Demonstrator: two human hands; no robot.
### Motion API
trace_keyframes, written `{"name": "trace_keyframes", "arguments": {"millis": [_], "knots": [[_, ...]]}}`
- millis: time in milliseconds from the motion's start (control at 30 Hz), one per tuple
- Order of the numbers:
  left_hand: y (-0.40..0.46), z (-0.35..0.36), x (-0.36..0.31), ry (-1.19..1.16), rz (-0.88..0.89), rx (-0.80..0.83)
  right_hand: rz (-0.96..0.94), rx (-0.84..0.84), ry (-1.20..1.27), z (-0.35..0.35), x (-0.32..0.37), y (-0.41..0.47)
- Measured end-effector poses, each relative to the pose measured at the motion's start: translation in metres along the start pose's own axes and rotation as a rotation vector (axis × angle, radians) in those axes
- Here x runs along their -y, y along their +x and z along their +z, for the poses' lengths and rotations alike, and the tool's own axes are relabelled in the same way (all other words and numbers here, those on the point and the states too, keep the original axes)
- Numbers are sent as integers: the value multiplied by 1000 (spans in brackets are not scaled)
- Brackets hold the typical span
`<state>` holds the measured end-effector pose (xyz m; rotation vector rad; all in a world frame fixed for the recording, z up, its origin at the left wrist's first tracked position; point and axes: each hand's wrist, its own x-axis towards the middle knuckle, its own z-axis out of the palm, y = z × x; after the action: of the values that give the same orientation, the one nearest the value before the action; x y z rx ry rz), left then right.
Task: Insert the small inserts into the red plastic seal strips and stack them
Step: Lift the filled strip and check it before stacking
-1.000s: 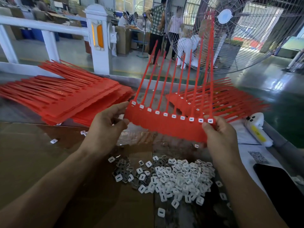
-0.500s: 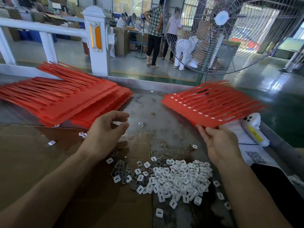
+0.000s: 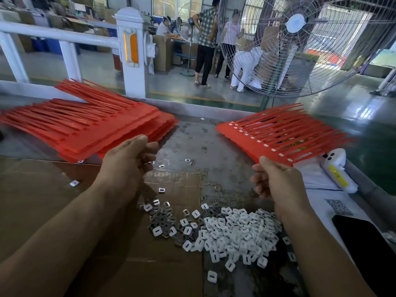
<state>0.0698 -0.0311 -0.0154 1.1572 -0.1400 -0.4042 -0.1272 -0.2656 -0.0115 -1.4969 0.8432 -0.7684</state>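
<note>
Head view: we see both hands over the bench.
Left hand (image 3: 130, 161): loosely curled, empty, near the left strip pile (image 3: 90, 127).
Right hand (image 3: 276, 181): curled, empty, just below the right stack (image 3: 276, 136).
Inserts (image 3: 225, 232): heaped near us, between our wrists.

Left red strip stack (image 3: 81, 127) cut by frame edge; distant workers' faces blurred.

Things around the workshop

A big wire fan (image 3: 297, 39) stands far past the fingers, with people (image 3: 205, 39) standing behind it on the shiny floor. A white railing (image 3: 60, 35) runs along the far left. Brown cardboard (image 3: 42, 200) covers the counter (image 3: 203, 142) under the arms. To the right lie a white gadget with a yellow label (image 3: 338, 170) and a black phone (image 3: 368, 249).
</note>
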Motion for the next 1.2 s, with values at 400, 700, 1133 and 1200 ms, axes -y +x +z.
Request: {"name": "trace_keyframes", "arguments": {"millis": [400, 700, 1133, 1200], "knots": [[12, -14, -27, -630, -206, -146, -90, 101, -141, 5, 3, -13], [-16, 15, -14, -227, -8, -44, -133, 253, -298, 11, 5, -19], [-38, 33, 5, -37, -8, 51, -166, 291, -356, 12, 7, -22], [-51, 33, 8, 235, 86, 216, -188, 308, -299, 12, 9, -23]]}}
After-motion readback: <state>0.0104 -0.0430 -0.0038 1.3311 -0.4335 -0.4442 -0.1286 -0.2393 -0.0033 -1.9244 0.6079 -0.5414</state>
